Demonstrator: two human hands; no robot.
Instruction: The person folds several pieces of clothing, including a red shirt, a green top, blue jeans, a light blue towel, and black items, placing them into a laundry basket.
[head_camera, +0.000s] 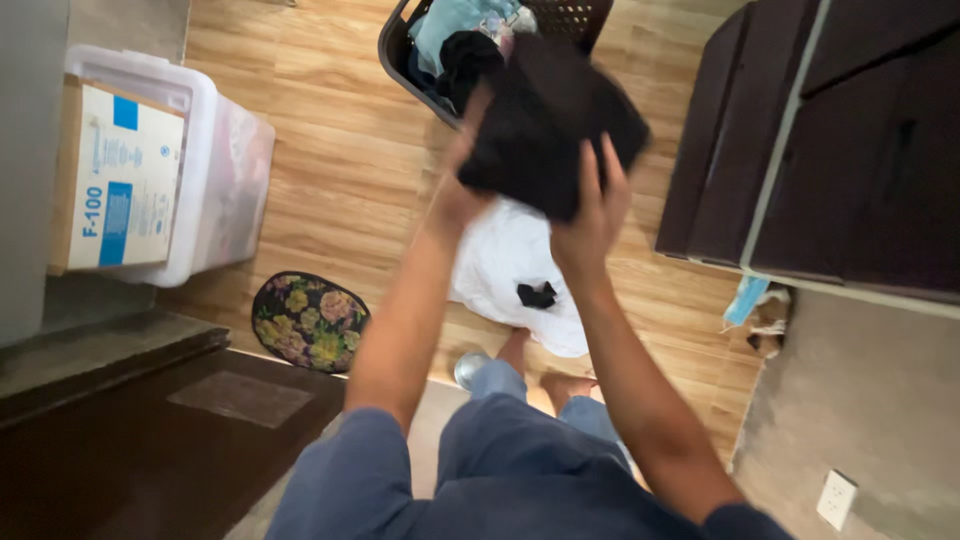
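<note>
a home, likely a bedroom or laundry corner: wood-plank floor (330, 170), a dark laundry basket (400, 45) full of clothes, a flowered mat (308, 320), a clear storage bin (235, 170) and dark wooden furniture (820, 140).

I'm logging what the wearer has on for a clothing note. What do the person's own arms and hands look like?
Both arms are bare from the elbow down, with blue sleeves ending near the elbows. The left hand and right hand wear no gloves; no watch, ring or band shows on either wrist or on the fingers. The sleeves are plain, with no print or markings visible.
</note>
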